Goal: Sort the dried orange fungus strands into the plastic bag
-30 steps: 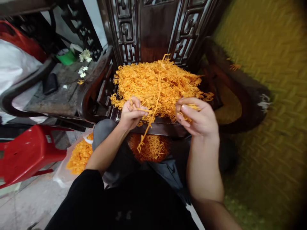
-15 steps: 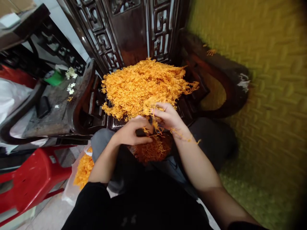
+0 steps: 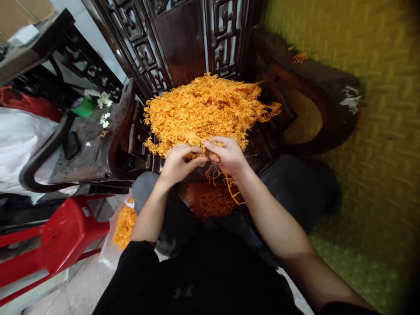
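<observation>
A heap of orange, thin, branching strands lies on the seat of a dark carved wooden chair. At the heap's near edge my right hand is closed, pinching an orange strand. Long branching stems of it hang down below the fingers. Facing it, my left hand has thumb and fingertips brought together on the same small bunch, almost touching the right fingertips. What exactly lies between the fingertips is partly hidden. Below the hands, between my knees, sits more reddish-orange stringy material in shadow.
A carved chair back rises behind the heap. A curved armrest stands at the right. At left, a wooden side surface holds a green container and white bits. Lower left are a red plastic stool and a bag of orange pieces.
Both hands have come together at the heap's near edge; the left has turned and risen. Loose strands by the right wrist now hang below the right hand. The view has shifted slightly.
</observation>
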The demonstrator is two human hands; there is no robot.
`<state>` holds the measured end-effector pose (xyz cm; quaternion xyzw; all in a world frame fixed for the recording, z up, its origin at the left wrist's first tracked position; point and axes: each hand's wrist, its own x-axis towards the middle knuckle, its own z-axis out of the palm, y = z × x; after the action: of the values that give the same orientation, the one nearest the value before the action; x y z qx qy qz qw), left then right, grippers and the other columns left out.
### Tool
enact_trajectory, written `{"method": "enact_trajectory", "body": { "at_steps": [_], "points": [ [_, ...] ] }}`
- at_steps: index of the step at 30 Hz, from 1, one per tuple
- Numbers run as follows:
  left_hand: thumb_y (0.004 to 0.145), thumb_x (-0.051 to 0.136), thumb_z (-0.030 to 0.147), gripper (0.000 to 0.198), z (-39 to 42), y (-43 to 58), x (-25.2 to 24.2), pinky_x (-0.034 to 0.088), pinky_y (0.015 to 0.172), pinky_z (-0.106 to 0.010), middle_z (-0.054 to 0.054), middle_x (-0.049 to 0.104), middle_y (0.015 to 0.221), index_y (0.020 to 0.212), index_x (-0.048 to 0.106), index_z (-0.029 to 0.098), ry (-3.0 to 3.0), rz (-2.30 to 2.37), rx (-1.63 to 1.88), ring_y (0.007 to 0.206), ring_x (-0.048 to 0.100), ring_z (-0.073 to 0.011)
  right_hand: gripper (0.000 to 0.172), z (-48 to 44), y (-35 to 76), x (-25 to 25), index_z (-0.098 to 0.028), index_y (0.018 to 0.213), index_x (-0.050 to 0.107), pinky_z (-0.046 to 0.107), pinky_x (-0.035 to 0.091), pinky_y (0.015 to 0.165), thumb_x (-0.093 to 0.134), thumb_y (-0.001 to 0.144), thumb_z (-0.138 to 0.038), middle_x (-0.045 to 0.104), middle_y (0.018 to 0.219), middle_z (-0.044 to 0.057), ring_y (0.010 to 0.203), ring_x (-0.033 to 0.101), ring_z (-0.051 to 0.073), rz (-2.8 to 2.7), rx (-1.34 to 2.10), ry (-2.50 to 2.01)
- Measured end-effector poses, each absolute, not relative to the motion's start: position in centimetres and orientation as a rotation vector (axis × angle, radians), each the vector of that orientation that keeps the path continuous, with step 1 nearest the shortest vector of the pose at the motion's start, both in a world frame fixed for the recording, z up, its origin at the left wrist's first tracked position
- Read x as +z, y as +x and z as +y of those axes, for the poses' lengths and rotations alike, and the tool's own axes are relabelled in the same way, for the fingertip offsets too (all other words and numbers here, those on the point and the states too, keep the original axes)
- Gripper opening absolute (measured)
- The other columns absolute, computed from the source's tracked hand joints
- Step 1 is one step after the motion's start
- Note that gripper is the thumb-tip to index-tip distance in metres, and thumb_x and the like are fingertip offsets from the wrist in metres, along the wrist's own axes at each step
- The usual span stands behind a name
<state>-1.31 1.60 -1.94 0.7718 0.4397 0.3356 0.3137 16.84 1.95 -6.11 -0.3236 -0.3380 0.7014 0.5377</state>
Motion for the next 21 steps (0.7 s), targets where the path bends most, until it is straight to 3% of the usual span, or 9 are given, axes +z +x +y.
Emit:
{"method": "enact_trajectory", "body": {
  "at_steps": [4, 6, 9, 11, 14, 16, 21],
  "points": [
    [0.079, 0.086, 0.039, 0.022, 1.6, -0.7, -3.1, 0.046, 0.058, -0.023, 0.000, 0.071, 0.071, 0.082, 0.077, 0.018, 1.463, 1.163, 0.965, 0.058, 0.058, -0.0091, 0.041, 1.8, 16.7, -6.3, -0.015, 0.100, 0.076, 0.023, 0.019, 0.039, 0.085, 0.078, -0.049, 0.047, 0.054, -0.009, 0.041, 0.031, 0.004, -0.874, 1.535, -0.828],
    [0.074, 0.089, 0.041, 0.029, 1.9, -0.7, -3.5, 0.045, 0.054, -0.021, 0.002, 0.068, 0.068, 0.082, 0.075, 0.018, 1.211, 1.138, 1.067, 0.054, 0.057, -0.0072, 0.033, 1.5, 16.9, -5.9, -0.016, 0.103, 0.078, 0.024, 0.033, 0.045, 0.079, 0.086, -0.045, 0.057, 0.060, -0.004, 0.048, 0.044, 0.008, -1.020, 1.286, -0.912],
    [0.065, 0.095, 0.041, 0.036, 2.2, -0.7, -3.5, 0.052, 0.055, -0.021, 0.002, 0.069, 0.069, 0.082, 0.074, 0.017, 0.988, 1.114, 1.178, 0.056, 0.063, -0.0083, 0.019, 0.8, 17.2, -5.3, -0.018, 0.094, 0.081, 0.029, 0.052, 0.072, 0.073, 0.094, -0.036, 0.074, 0.084, 0.004, 0.076, 0.066, 0.014, -1.400, 0.748, -0.925],
    [0.060, 0.097, 0.038, 0.039, 2.3, -0.6, -3.3, 0.058, 0.060, -0.023, 0.000, 0.071, 0.072, 0.082, 0.073, 0.016, 0.917, 1.109, 1.206, 0.061, 0.068, -0.0102, 0.023, 0.2, 17.3, -5.3, -0.020, 0.103, 0.082, 0.030, 0.051, 0.076, 0.071, 0.097, -0.039, 0.076, 0.091, 0.005, 0.081, 0.067, 0.016, -1.720, 0.495, -0.886],
    [0.059, 0.097, 0.034, 0.041, 2.3, -0.6, -3.1, 0.061, 0.061, -0.025, 0.001, 0.071, 0.071, 0.084, 0.071, 0.015, 0.863, 1.116, 1.212, 0.060, 0.069, -0.0113, 0.041, -0.3, 17.1, -5.8, -0.024, 0.134, 0.073, 0.029, 0.045, 0.066, 0.063, 0.102, -0.046, 0.074, 0.089, 0.004, 0.074, 0.065, 0.015, -2.045, 0.202, -0.993],
    [0.057, 0.096, 0.030, 0.042, 2.3, -0.7, -3.1, 0.060, 0.059, -0.025, 0.003, 0.070, 0.068, 0.087, 0.070, 0.016, 0.858, 1.116, 1.208, 0.058, 0.067, -0.0108, 0.044, -0.4, 16.8, -6.1, -0.024, 0.144, 0.067, 0.030, 0.042, 0.063, 0.059, 0.105, -0.044, 0.073, 0.089, 0.004, 0.073, 0.063, 0.015, -2.075, 0.055, -1.093],
    [0.059, 0.093, 0.024, 0.037, 1.8, -0.3, -3.2, 0.051, 0.059, -0.020, 0.003, 0.069, 0.065, 0.086, 0.070, 0.015, 0.925, 1.105, 1.220, 0.055, 0.061, -0.0067, 0.030, 0.2, 16.7, -6.4, -0.026, 0.121, 0.079, 0.030, 0.039, 0.063, 0.053, 0.107, -0.032, 0.069, 0.083, 0.003, 0.070, 0.058, 0.013, -2.000, 0.028, -1.038]
  ]
}}
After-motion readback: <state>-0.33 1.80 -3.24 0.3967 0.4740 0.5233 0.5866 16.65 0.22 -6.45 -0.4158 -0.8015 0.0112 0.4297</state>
